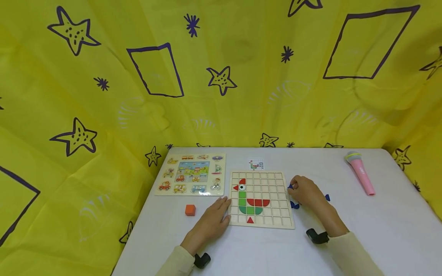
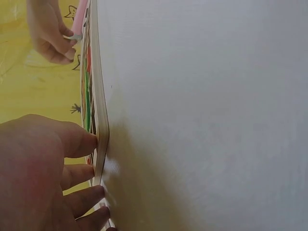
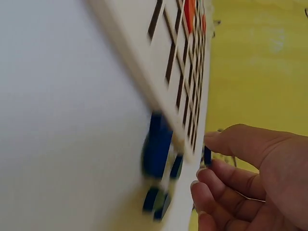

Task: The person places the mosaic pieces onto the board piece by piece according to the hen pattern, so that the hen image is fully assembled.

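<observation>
A wooden grid board [image 1: 272, 214] lies on the white table, with red and green pieces forming a bird shape [image 1: 251, 201] on its left half. My left hand [image 1: 223, 207] lies flat beside it, and its fingertips [image 2: 91, 142] touch the board's left edge [image 2: 102, 120]. My right hand [image 1: 294, 187] is at the board's right edge, pinching a small blue piece [image 3: 207, 155] between thumb and fingers. More blue pieces [image 1: 294, 205] lie on the table by that hand; they appear blurred under the board's rim [image 3: 158, 149] in the right wrist view.
A vehicle puzzle board [image 1: 191, 174] lies left of the grid board, with an orange cube [image 1: 190, 209] in front of it. A small pattern card [image 1: 255, 164] sits behind the grid. A pink toy microphone [image 1: 360, 172] lies far right. A yellow cloth backdrop [image 1: 221, 76] surrounds the table.
</observation>
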{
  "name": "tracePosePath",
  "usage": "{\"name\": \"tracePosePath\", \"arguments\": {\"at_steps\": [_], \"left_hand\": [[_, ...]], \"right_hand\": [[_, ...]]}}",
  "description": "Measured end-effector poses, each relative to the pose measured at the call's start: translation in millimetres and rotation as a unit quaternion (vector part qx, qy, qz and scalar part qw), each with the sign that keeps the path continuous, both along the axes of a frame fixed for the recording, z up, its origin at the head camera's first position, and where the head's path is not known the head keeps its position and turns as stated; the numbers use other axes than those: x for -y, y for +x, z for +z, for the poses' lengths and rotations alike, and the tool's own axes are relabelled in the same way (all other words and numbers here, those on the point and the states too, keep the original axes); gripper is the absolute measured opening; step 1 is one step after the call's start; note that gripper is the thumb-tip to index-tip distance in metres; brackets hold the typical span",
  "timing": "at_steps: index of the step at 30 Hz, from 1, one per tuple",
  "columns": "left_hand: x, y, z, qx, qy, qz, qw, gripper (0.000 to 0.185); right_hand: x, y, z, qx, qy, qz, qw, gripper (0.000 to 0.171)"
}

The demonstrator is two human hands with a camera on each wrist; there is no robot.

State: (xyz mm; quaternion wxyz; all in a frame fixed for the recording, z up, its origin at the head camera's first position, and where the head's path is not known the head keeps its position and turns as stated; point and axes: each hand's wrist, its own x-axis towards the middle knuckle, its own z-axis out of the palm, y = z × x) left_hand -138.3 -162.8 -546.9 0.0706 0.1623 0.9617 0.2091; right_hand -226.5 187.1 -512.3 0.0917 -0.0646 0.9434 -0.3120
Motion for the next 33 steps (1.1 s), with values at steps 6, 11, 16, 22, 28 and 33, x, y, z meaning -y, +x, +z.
{"name": "tracePosePath", "arguments": {"at_steps": [6, 11, 16, 22, 28, 33], "left_hand": [[0.5, 0.8, 0.6, 0.001, 0.003, 0.002, 1.0, 0.059], [0.9, 0.7, -0.7, -0.001, 0.004, -0.001, 1.0, 0.058], [0.4, 1.1, -0.4, -0.004, 0.006, 0.001, 1.0, 0.059], [1.1, 1.4, 1.0, -0.008, 0.007, -0.003, 0.9999, 0.059], [1.3, 1.2, 0.9, -0.01, 0.006, -0.004, 0.9999, 0.058], [1.4, 1.6, 1.2, -0.007, 0.009, -0.002, 0.9999, 0.058]], "right_hand": [[36.4, 4.1, 0.6, -0.013, -0.008, 0.038, 0.999, 0.024], [55.7, 3.9, -0.7, -0.005, -0.011, 0.057, 0.998, 0.022], [64.8, 3.9, -1.1, 0.008, -0.002, 0.06, 0.998, 0.021], [66.9, 3.7, -1.3, 0.027, 0.003, 0.062, 0.998, 0.023], [66.7, 3.9, -3.3, 0.04, 0.002, 0.057, 0.998, 0.024], [66.2, 3.8, -3.6, 0.041, -0.006, 0.062, 0.997, 0.017]]}}
